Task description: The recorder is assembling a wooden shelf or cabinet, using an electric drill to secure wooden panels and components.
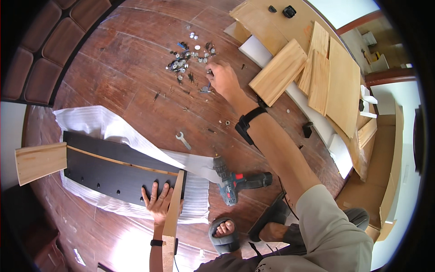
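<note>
The left hand (158, 206) rests, fingers spread, on the dark panel (108, 168), lower left of centre. The right hand (223, 80) is beside the hardware pile (182, 62), upper centre. A drill (229, 192) lies below centre; wooden boards (278, 71) occupy the upper right.

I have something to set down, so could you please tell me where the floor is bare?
Mostly bare floor lies between the brown panels and hardware pile, and on down to the foam sheet. Crowded: beside the right hand, and where wooden boards overlap.

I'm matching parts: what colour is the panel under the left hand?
The panel is nearly black with a tan stripe; see the head view.
</note>
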The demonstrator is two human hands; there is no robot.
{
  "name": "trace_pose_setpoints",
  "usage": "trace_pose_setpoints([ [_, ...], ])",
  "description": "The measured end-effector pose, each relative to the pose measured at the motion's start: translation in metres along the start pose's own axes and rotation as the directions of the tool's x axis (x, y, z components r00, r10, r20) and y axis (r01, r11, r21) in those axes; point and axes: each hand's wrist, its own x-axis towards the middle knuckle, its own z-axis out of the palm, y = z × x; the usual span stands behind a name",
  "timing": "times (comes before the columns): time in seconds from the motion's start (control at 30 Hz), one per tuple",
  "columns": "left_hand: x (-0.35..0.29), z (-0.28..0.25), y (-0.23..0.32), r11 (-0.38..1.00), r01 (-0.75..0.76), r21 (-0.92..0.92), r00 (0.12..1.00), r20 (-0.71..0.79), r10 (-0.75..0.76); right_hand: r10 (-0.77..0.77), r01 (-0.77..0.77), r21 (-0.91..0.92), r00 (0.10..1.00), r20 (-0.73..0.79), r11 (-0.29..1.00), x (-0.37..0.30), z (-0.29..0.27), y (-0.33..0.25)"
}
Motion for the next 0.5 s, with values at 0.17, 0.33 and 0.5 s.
trace_pose_setpoints([
  [0.17, 0.006, 0.006, 0.0, 0.999, -0.015, -0.035, 0.993, -0.117, 0.011, -0.048, 0.045, 0.042, 0.996, 0.073, 0.998, -0.001, 0.001, 0.014],
  [0.33, 0.003, 0.006, -0.002, 1.0, -0.003, -0.021, 0.993, -0.12, 0.0, -0.061, 0.056, 0.073, 0.996, 0.065, 0.996, -0.01, -0.008, 0.014],
  [0.5, -0.007, 0.007, -0.003, 1.0, 0.017, -0.013, 0.998, -0.058, -0.018, 0.064, -0.064, 0.004, 0.994, 0.088, 0.998, -0.01, -0.005, -0.005],
])
